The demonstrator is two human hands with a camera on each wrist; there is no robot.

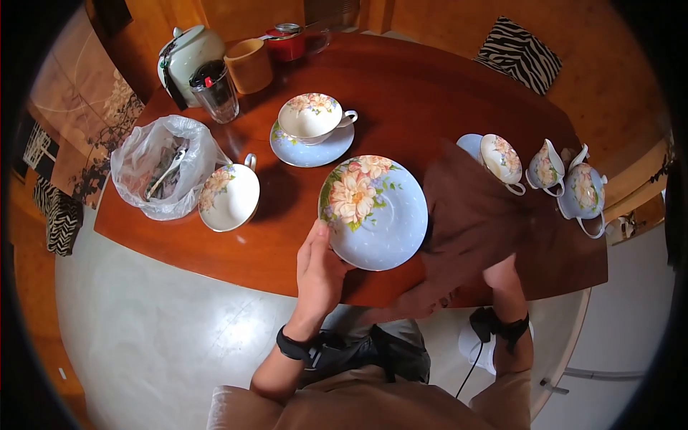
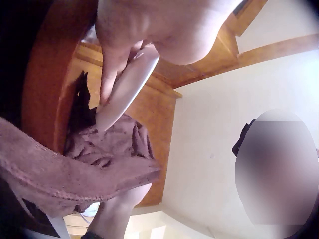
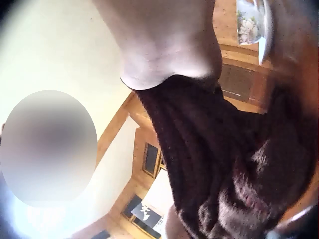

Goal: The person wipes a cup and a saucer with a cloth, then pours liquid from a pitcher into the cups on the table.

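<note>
Glossy red-brown wooden table (image 1: pixel 408 82) across most of the head view, with a black-and-white zebra-striped cushion (image 1: pixel 519 56) beyond the far edge. Over the table's near side, a soft dark brown cloth (image 1: pixel 466 215), draped over the right hand (image 1: pixel 500 274). Cannot tell whether gripped: fingers hidden beneath in every view. Toward the left end, a crinkled clear plastic bag (image 1: pixel 127 168), gaping at the top; behind it, a pale green lidded ceramic jar (image 1: pixel 197 46). Held up over the near side, just left of the cloth, a round pale blue china saucer painted with peach flowers (image 1: pixel 394 229). Grips its lower-left rim with the left hand (image 1: pixel 320 269), thumb at the edge, other fingers passing underneath. Toward the right end, a round blue floral teapot (image 1: pixel 586 192) just beside a little floral creamer (image 1: pixel 546 172). Farther back than the held piece, a white floral teacup (image 1: pixel 309 125) standing on a matching plate (image 1: pixel 290 152). Near the bag, another white cup with flowers (image 1: pixel 233 197), handle pointing away.
</note>
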